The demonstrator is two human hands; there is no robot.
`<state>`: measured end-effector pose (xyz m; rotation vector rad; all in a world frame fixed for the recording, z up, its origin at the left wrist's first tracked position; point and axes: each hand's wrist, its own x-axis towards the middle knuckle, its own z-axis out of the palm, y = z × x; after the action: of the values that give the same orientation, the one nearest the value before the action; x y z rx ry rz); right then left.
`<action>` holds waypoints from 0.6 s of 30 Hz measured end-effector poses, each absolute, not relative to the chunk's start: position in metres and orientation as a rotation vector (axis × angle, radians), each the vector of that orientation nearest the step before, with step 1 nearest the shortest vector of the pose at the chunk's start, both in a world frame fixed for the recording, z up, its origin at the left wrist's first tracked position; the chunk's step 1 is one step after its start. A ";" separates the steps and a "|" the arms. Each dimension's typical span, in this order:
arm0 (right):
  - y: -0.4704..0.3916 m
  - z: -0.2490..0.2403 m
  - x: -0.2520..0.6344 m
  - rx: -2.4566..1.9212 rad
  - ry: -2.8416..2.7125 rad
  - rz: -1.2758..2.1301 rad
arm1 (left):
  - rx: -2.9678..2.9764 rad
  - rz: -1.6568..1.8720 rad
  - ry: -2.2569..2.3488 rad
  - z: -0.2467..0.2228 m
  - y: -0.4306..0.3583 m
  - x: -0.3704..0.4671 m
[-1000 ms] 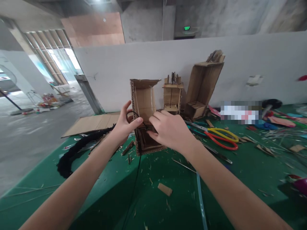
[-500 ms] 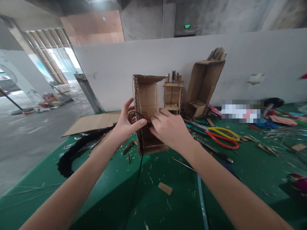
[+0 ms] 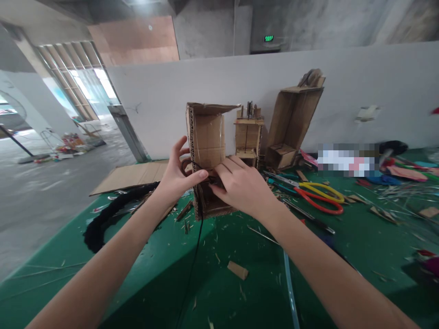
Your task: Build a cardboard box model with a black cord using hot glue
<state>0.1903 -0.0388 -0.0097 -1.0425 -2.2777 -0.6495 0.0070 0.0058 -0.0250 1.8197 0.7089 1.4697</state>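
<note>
An open cardboard box (image 3: pixel 207 132) stands upright in front of me, its corrugated edge along the left side. My left hand (image 3: pixel 181 171) grips that left wall, thumb inside and fingers spread behind it. A thin black cord (image 3: pixel 198 242) passes over the wall by my left thumb and hangs down onto the table. My right hand (image 3: pixel 236 183) reaches into the box's middle with bent fingers, pinching the cord near the left thumb. Those fingertips are partly hidden. Clear thread runs vertically inside the box.
Behind are a smaller cardboard piece (image 3: pixel 247 137) and a tall cardboard box (image 3: pixel 291 119). Scissors (image 3: pixel 320 194) and a dark-handled tool (image 3: pixel 315 220) lie right. A black fuzzy band (image 3: pixel 98 228) and flat cardboard (image 3: pixel 132 176) lie left. Scraps litter the green table (image 3: pixel 147 283).
The box has shifted slightly left and tilted a little. The cord's loop beside my left thumb has become smaller. My right fingers have moved slightly at the cord.
</note>
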 end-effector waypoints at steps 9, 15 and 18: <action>-0.040 -0.011 0.190 -1.093 -2.314 -0.710 | 1.825 1.457 0.718 -0.022 0.004 0.008; -0.038 -0.013 0.190 -1.061 -2.347 -0.702 | 1.835 1.462 0.708 -0.024 0.005 0.009; -0.037 -0.014 0.189 -1.045 -2.352 -0.696 | 1.813 1.456 0.694 -0.024 0.005 0.009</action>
<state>0.1891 -0.0365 -0.0140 -1.0448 -2.3522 -0.6960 0.0089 0.0048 -0.0240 1.8126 0.6942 1.4565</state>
